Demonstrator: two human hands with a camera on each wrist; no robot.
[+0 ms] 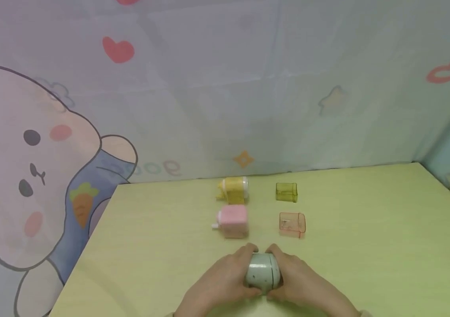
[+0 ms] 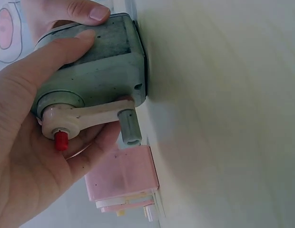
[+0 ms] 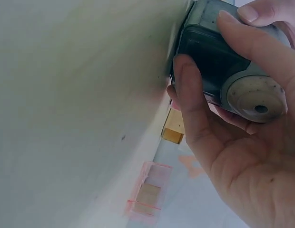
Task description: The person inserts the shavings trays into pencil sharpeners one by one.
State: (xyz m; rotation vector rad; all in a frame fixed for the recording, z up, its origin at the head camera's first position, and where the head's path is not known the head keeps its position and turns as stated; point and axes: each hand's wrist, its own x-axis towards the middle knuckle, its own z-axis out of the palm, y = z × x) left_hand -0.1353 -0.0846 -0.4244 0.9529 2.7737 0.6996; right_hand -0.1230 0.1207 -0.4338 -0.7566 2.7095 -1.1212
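Between both hands, a grey-green crank pencil sharpener [image 1: 262,272] sits at the front of the table. My left hand [image 1: 226,275] grips its crank end, thumb on the top and fingers curled beneath. In the left wrist view the crank arm [image 2: 97,115] has a grey-green knob, and a red tip [image 2: 61,141] pokes from its hub. My right hand [image 1: 300,279] holds the opposite end, where the right wrist view shows a round face with a small dark hole [image 3: 260,109] and a dark glossy part [image 3: 209,52]. The two thumbs lie close together on the body.
Behind the hands lies a pink sharpener [image 1: 234,221], with a yellow sharpener [image 1: 234,190] farther back. To their right are a clear pink bin [image 1: 292,223] and a clear yellow-green bin [image 1: 286,192]. A printed cloth [image 1: 225,88] hangs along the table's back edge.
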